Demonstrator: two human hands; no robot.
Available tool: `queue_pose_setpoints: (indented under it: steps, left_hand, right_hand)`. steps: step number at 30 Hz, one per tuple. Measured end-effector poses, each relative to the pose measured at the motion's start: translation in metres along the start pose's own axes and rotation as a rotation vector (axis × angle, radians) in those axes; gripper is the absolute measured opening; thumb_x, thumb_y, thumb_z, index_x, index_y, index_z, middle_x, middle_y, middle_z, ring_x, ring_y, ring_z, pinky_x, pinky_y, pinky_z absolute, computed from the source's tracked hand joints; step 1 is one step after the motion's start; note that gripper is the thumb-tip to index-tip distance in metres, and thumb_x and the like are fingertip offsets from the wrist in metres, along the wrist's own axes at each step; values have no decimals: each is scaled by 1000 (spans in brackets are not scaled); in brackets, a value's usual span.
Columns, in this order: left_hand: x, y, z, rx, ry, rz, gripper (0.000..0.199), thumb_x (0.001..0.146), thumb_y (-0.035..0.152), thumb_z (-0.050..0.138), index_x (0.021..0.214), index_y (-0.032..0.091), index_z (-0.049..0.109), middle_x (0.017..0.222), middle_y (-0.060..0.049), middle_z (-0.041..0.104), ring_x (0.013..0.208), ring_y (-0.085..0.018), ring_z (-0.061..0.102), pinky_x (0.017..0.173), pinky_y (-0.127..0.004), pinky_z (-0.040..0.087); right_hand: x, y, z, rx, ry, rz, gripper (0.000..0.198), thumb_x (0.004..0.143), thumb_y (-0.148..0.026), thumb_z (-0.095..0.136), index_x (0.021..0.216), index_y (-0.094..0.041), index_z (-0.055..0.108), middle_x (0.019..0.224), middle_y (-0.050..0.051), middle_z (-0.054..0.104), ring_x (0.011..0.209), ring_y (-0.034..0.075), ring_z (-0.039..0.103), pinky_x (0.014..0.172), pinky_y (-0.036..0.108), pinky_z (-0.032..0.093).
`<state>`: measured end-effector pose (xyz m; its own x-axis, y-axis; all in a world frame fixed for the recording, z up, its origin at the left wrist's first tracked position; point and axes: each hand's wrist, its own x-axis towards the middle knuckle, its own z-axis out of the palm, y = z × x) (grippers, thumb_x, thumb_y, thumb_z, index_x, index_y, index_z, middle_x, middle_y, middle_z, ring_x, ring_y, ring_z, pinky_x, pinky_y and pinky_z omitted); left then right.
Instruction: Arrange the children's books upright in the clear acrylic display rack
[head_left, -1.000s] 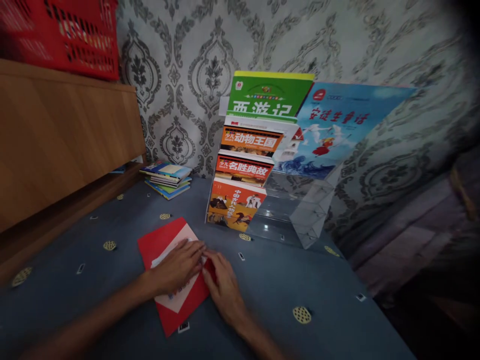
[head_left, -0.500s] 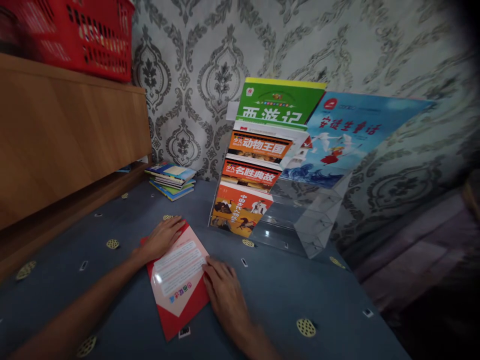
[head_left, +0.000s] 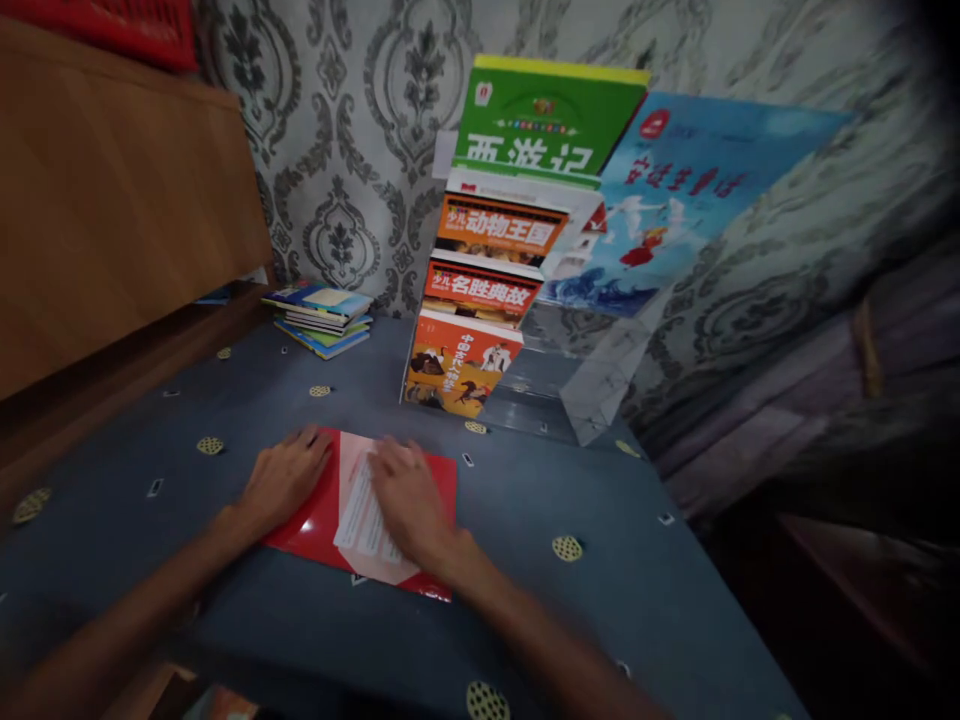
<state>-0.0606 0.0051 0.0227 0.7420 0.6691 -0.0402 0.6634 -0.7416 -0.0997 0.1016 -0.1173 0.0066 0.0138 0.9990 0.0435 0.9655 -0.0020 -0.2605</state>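
Note:
A glossy red book [head_left: 361, 518] with a pink panel of small print lies flat on the dark blue tabletop, turned sideways. My left hand [head_left: 289, 474] rests on its left side, fingers stretched toward the upper edge. Across the printed panel lies my right hand [head_left: 411, 500], palm down with fingers extended and slightly blurred, hiding part of the text. Behind the book stands a clear acrylic display rack [head_left: 604, 385]. It holds a green book [head_left: 551, 115], a blue book [head_left: 675, 200] and several smaller orange books, the lowest [head_left: 461, 365] at the front.
At the back left lies a stack of books [head_left: 319, 318] beside the wooden cabinet [head_left: 127, 200]. A red plastic basket [head_left: 127, 25] sits on the cabinet. Patterned wallpaper [head_left: 337, 150] covers the wall behind. Dark fabric [head_left: 795, 380] hangs beyond the right table edge.
The red book has turned from lengthwise to sideways on the table. My right hand has moved from its right edge onto the printed panel. The view has tilted down.

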Motion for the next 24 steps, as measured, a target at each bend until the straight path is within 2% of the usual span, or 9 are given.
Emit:
queue_pose_setpoints:
  steps: [1, 3, 6, 9, 11, 15, 20, 24]
  left_hand:
    - [-1, 1, 1, 13, -9, 2, 34, 105, 21, 31, 115, 17, 63, 113, -11, 63, 103, -25, 65, 78, -35, 52]
    - [0, 1, 3, 26, -19, 2, 32, 103, 19, 33, 120, 18, 61, 115, -11, 61, 106, -25, 64, 76, -33, 51]
    - [1, 0, 7, 29, -20, -10, 33, 102, 16, 36, 124, 20, 59, 118, -11, 60, 109, -24, 62, 75, -31, 51]
    - [1, -1, 12, 12, 3, -28, 34, 101, 14, 34, 122, 19, 61, 118, -12, 60, 111, -25, 61, 74, -32, 52]
    - [1, -2, 15, -3, 42, -27, 35, 101, 13, 34, 120, 19, 62, 116, -12, 61, 110, -26, 60, 75, -33, 52]
    - [2, -4, 25, -32, 163, 0, 36, 99, 10, 35, 114, 20, 66, 114, -11, 64, 105, -25, 61, 87, -38, 51]
    - [6, -8, 38, -66, 283, 73, 41, 97, 7, 34, 120, 18, 67, 125, -14, 67, 114, -28, 63, 99, -45, 49]
    - [8, -7, 40, -67, 299, 134, 44, 96, 4, 33, 124, 14, 65, 134, -17, 66, 126, -28, 61, 110, -47, 45]
  right_hand:
    - [5, -18, 6, 49, -4, -69, 50, 101, -11, 36, 150, -3, 43, 159, 20, 40, 152, 27, 30, 126, 50, 22]
    - [14, -46, 17, 132, -28, -103, 53, 104, -22, 39, 151, 0, 39, 158, 22, 40, 153, 27, 30, 125, 48, 25]
    - [19, -56, 27, 177, 5, -79, 64, 105, -39, 39, 152, 5, 35, 161, 24, 33, 155, 29, 23, 128, 48, 18]
    - [13, -30, 26, 161, 42, -29, 72, 105, -48, 38, 154, 4, 32, 163, 23, 28, 155, 30, 20, 128, 48, 18]
    - [4, -6, 23, 114, 76, 71, 74, 104, -51, 39, 154, 3, 33, 162, 24, 27, 155, 32, 21, 126, 52, 21]
    - [-19, 30, 21, 23, 81, 205, 70, 104, -47, 41, 153, 2, 37, 161, 24, 31, 153, 35, 26, 125, 54, 23]
    - [-44, 42, 30, -1, 129, 222, 72, 102, -52, 41, 154, -2, 38, 162, 23, 31, 153, 37, 27, 122, 61, 25]
    - [-59, 40, 35, -12, 109, 221, 74, 101, -55, 41, 155, -5, 38, 162, 22, 29, 152, 39, 26, 121, 65, 24]
